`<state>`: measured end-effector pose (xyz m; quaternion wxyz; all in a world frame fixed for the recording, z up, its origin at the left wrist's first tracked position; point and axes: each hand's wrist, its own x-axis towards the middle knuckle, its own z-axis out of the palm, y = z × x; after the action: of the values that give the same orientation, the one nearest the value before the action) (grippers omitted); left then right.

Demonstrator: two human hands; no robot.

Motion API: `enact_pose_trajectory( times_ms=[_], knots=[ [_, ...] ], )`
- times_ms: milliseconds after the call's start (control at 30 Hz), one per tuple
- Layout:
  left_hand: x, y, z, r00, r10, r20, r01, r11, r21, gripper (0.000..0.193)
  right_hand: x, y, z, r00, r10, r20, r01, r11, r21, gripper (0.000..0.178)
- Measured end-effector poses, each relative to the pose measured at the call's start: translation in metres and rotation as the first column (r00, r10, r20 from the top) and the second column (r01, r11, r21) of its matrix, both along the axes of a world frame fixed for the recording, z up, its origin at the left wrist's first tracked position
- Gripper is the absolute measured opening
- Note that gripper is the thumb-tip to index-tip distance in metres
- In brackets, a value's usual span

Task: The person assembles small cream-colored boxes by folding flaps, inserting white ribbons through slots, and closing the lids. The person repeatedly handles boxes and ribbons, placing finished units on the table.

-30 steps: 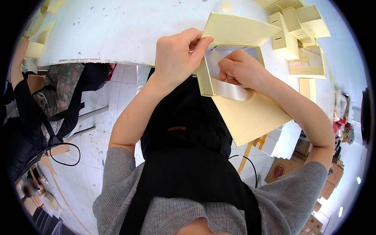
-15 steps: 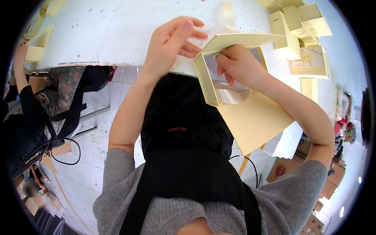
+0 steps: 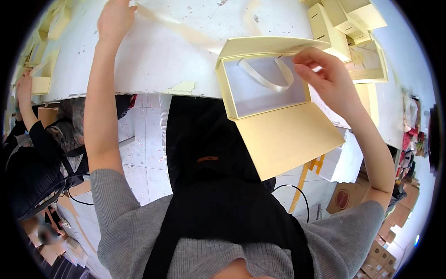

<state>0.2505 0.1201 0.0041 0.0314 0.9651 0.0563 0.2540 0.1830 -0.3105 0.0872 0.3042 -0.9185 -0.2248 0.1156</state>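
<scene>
open pale yellow gift box [image 3: 269, 100] sits at the near edge of the white table [image 3: 153, 60], its flat lid flap hanging past the edge toward the person. right hand [image 3: 327, 76] at the box's right wall, thumb and fingers loosely curled, pinching the end of the cream ribbon loop [image 3: 269, 76] lying inside the box. left hand [image 3: 114, 18] well left of the box, far back on the table, fingers closed on a long cream ribbon strip [image 3: 186, 32] running toward the box. more yellow boxes [image 3: 344, 23] stacked just behind the open box. another person's arm [image 3: 25, 102] far left of the box.
</scene>
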Motion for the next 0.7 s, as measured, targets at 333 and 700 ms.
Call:
enact_pose_trajectory(
  times_ms=[333,700],
  knots=[
    [0.008,-0.190,0.004,0.312,-0.950,0.001,0.721,0.237,-0.651,0.041,-0.004,0.002,-0.021,0.917,0.262,0.299,-0.146,0.921,-0.361,0.019],
    [0.015,-0.202,-0.025,0.539,-0.834,0.123,0.658,0.325,-0.679,0.011,-0.004,-0.010,-0.035,0.887,0.354,0.297,-0.167,0.844,-0.509,0.028]
  ],
)
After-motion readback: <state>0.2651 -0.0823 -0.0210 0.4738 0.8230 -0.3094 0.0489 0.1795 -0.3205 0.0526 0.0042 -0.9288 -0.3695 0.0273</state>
